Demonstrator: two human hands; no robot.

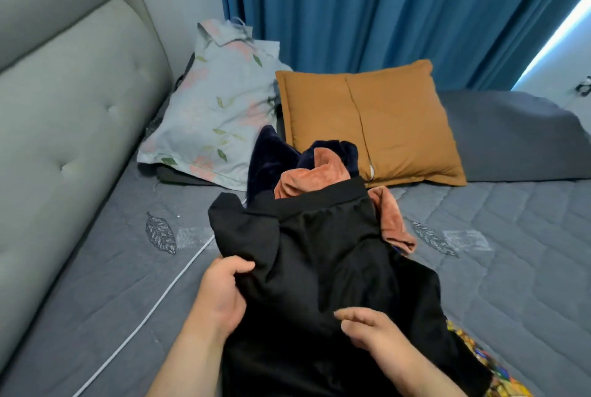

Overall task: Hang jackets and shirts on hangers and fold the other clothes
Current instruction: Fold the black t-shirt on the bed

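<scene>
- Landmark: brown cushion (371, 121), propped at back of bed (511, 236), in front of blue curtain (383, 6).
- Black garment (319, 268): lies on bed just in front of cushion, spread toward the person; waistband end nearest cushion, near end runs off bottom of view. Type unclear, poss. trousers or skirt.
- Left hand (220, 294): front-left of cushion, at garment's left edge. Grip closed on the black cloth; thumb on top, fingers tucked under a fold.
- Right hand (367, 326): front of cushion, on garment's near-centre. Fingers mostly straight, resting on the cloth. Whether thumb & forefinger pinch any fabric: cannot tell.
- Rust velvet garment (319, 172): crumpled directly in front of cushion, partly under the black waistband; one end sticks out to the right.
- Dark navy velvet garment (268, 163): bunched at cushion's front-left corner, touching the rust one.
- Floral pillow (217, 108): left of cushion, touching it, leaning toward grey padded headboard (64, 108). Dark item underneath; ID not poss.
- Multicoloured patterned cloth (489, 361): well in front of cushion, peeking out from under black garment's right edge.
- White cord (153, 310): on bed, front-left of cushion, running diagonally.
</scene>
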